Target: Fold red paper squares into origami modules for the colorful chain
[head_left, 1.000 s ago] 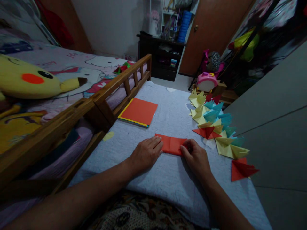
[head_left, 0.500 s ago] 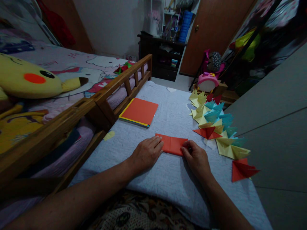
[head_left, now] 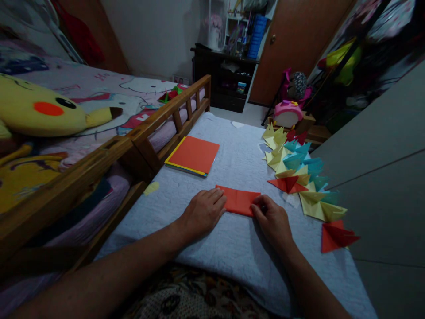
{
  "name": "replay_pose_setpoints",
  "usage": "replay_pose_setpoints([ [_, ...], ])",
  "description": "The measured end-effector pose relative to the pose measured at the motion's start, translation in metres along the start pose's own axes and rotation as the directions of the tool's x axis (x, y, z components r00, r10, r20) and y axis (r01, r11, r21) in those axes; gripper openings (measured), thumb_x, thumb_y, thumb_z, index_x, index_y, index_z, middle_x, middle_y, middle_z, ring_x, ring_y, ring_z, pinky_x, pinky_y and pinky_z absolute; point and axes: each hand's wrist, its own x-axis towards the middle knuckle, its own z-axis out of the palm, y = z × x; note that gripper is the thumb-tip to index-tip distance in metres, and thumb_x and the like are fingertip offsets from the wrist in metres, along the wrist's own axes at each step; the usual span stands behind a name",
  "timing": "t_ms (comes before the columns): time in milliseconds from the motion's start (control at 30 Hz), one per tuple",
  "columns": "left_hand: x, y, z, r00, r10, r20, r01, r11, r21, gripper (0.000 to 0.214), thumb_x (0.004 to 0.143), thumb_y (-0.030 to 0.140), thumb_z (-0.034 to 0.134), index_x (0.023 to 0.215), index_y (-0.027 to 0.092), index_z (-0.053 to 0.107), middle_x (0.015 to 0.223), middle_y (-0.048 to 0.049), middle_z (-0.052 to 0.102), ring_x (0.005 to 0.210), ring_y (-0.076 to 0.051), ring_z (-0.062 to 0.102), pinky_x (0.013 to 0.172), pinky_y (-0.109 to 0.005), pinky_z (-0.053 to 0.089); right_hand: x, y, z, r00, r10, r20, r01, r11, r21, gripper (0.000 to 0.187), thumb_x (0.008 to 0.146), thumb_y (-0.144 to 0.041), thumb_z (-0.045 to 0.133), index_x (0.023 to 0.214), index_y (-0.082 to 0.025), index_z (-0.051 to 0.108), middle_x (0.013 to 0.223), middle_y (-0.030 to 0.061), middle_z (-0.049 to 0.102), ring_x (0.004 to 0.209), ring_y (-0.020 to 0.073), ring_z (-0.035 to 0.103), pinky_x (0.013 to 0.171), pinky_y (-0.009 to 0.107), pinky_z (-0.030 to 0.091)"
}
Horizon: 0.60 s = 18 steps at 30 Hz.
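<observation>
A folded sheet of red paper (head_left: 237, 200) lies as a narrow rectangle on the bed, with a crease down its middle. My left hand (head_left: 206, 209) is closed on its left end, fingers over the top and thumb by the near edge. At the right end, my right hand (head_left: 270, 217) pinches the paper's edge between thumb and curled fingers. Beyond my left hand rests a stack of coloured paper (head_left: 194, 154), orange-red on top with yellow beneath. To the right stand several folded paper pieces, among them a red one (head_left: 337, 235) and a yellow one (head_left: 320, 206).
A wooden rail (head_left: 156, 119) runs along the left side of the pale bedsheet (head_left: 229, 252). Past it, a yellow plush toy (head_left: 43, 108) lies on another bed. A light panel (head_left: 381, 177) rises at the right. A dark cabinet (head_left: 217, 86) stands at the back.
</observation>
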Motion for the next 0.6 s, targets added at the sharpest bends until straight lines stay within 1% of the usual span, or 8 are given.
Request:
replay_pose_setpoints([
  [167, -0.0006, -0.0012, 0.0021, 0.999, -0.002, -0.034, 0.003, 1.000, 0.015, 0.031, 0.102, 0.026, 0.046, 0.126, 0.012, 0.060, 0.131, -0.0148, 0.066, 0.117, -0.027, 0.062, 0.093, -0.040, 0.051, -0.0003, 0.0020, 0.0001, 0.999, -0.033, -0.007, 0.033, 0.999, 0.000, 0.021, 0.081, -0.037, 0.053, 0.083, -0.021, 0.066, 0.076, 0.0037, 0.070, 0.067, 0.0197, 0.062, 0.064, 0.030, 0.040],
  [367, 0.0017, 0.0002, -0.0009, 1.000, -0.006, 0.011, 0.006, 0.999, 0.034, 0.027, 0.101, 0.024, 0.048, 0.121, 0.013, 0.061, 0.129, -0.0149, 0.066, 0.115, -0.028, 0.063, 0.090, -0.041, 0.052, 0.0005, 0.0065, -0.0004, 0.997, -0.083, -0.002, 0.082, 0.996, -0.042, 0.021, 0.083, -0.032, 0.053, 0.086, -0.020, 0.070, 0.082, 0.0059, 0.071, 0.077, 0.0221, 0.065, 0.071, 0.033, 0.045],
  [500, 0.0024, 0.0005, -0.0023, 1.000, 0.004, 0.016, -0.004, 0.999, 0.034, 0.023, 0.100, 0.023, 0.050, 0.119, 0.015, 0.062, 0.128, -0.0139, 0.066, 0.114, -0.028, 0.063, 0.089, -0.041, 0.052, -0.0002, 0.0086, -0.0005, 0.990, -0.137, 0.017, 0.138, 0.988, -0.073, 0.021, 0.087, -0.028, 0.053, 0.084, -0.020, 0.072, 0.083, 0.0061, 0.070, 0.077, 0.0210, 0.065, 0.072, 0.032, 0.046],
  [600, 0.0021, -0.0002, -0.0017, 1.000, 0.009, 0.010, -0.009, 0.999, 0.037, 0.024, 0.101, 0.023, 0.048, 0.120, 0.016, 0.061, 0.128, -0.0138, 0.066, 0.114, -0.027, 0.063, 0.089, -0.040, 0.052, -0.0030, 0.0094, -0.0001, 0.985, -0.173, -0.002, 0.172, 0.979, -0.109, 0.024, 0.090, -0.026, 0.051, 0.087, -0.019, 0.074, 0.083, 0.0066, 0.068, 0.076, 0.0202, 0.064, 0.073, 0.032, 0.046],
])
